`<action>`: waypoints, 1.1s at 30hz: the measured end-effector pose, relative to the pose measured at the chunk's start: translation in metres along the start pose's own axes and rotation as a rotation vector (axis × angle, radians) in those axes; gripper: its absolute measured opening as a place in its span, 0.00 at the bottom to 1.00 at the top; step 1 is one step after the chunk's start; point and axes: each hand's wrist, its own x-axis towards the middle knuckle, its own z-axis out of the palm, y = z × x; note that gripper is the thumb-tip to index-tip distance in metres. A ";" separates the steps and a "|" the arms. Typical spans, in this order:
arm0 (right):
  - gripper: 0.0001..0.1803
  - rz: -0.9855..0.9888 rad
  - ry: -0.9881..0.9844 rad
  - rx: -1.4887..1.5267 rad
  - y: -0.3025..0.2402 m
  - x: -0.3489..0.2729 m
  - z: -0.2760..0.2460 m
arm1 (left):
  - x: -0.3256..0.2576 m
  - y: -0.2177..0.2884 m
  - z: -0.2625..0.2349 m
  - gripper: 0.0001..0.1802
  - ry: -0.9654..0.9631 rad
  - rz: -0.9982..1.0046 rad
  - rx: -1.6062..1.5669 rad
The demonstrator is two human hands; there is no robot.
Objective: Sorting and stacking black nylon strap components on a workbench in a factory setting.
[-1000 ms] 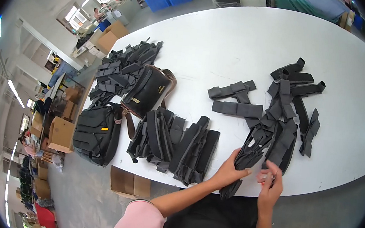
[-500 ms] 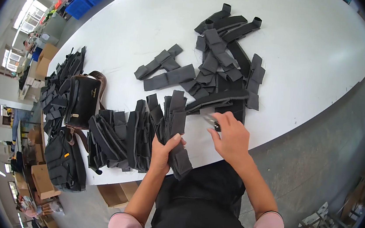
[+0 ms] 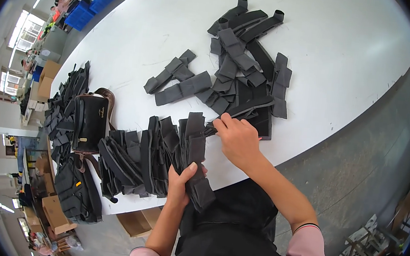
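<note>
Left hand [image 3: 180,182] clamps a limp, light black fabric strap piece [image 3: 197,162] mid-length while the right hand [image 3: 237,140] pinches another strap [image 3: 246,107] from the pile at 1 o'clock.

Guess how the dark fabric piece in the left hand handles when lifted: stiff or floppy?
Probably floppy: the dark fabric piece bends over the table edge where the left hand grips it. Likely light, since thumb and fingers alone hold it. Unlikely to roll: like pieces in the pile lie flat.
</note>
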 end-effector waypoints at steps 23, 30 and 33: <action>0.13 0.022 -0.021 0.023 -0.003 0.003 -0.017 | -0.022 0.014 -0.013 0.25 0.029 0.084 0.030; 0.11 -0.037 -0.008 0.046 -0.006 0.009 0.004 | -0.025 0.013 -0.016 0.25 -0.035 0.083 0.072; 0.13 0.011 -0.016 0.066 -0.003 0.002 -0.001 | -0.030 0.018 -0.014 0.27 0.003 0.090 0.065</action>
